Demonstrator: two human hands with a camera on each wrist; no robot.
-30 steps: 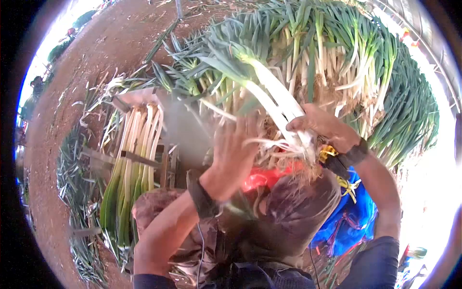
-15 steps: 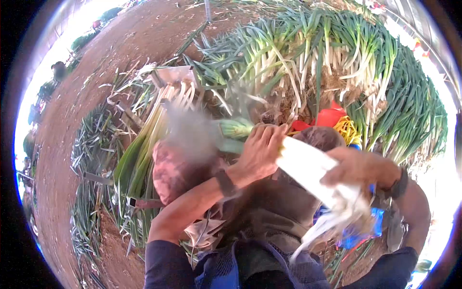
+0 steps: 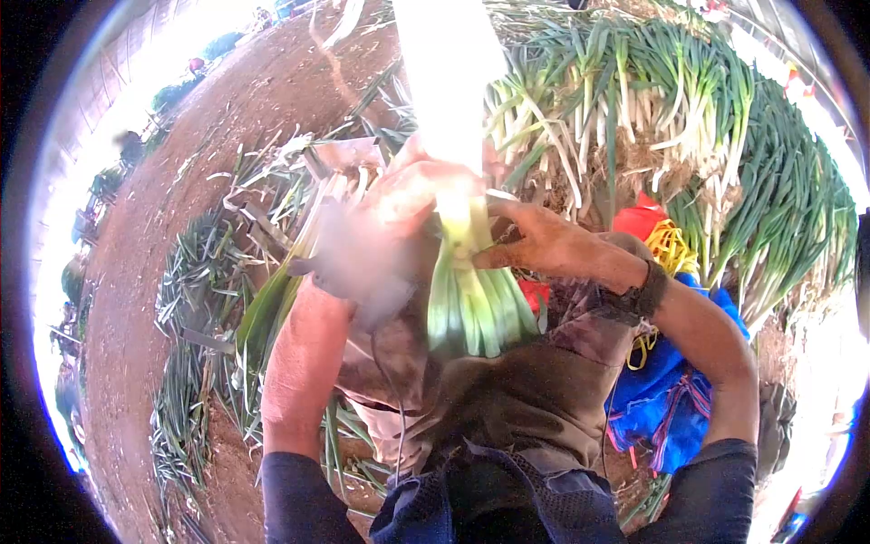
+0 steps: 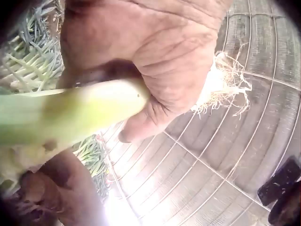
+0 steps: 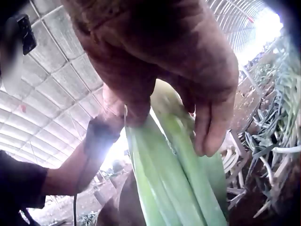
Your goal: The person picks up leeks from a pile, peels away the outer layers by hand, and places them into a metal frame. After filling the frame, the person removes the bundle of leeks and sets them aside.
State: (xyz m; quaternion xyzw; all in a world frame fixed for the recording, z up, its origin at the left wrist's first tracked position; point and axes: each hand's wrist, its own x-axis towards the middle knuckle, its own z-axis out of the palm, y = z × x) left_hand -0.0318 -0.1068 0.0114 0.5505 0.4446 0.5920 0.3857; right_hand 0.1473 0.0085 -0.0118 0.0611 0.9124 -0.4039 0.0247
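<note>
Harsh light from the pale, glowing roof (image 5: pixel 61 80) bleaches the upper part of the held leeks (image 3: pixel 478 308) to featureless white and washes out the left hand (image 3: pixel 408 195) in the head view, whose fisheye edges bend and blacken, while the right hand (image 5: pixel 164 61) sits in shadow in its wrist view.

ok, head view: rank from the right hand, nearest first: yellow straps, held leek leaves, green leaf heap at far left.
1. Held leek leaves: at the right hand, touching its thumb.
2. Yellow straps: to its right.
3. Green leaf heap: far left, the opposite side.
</note>
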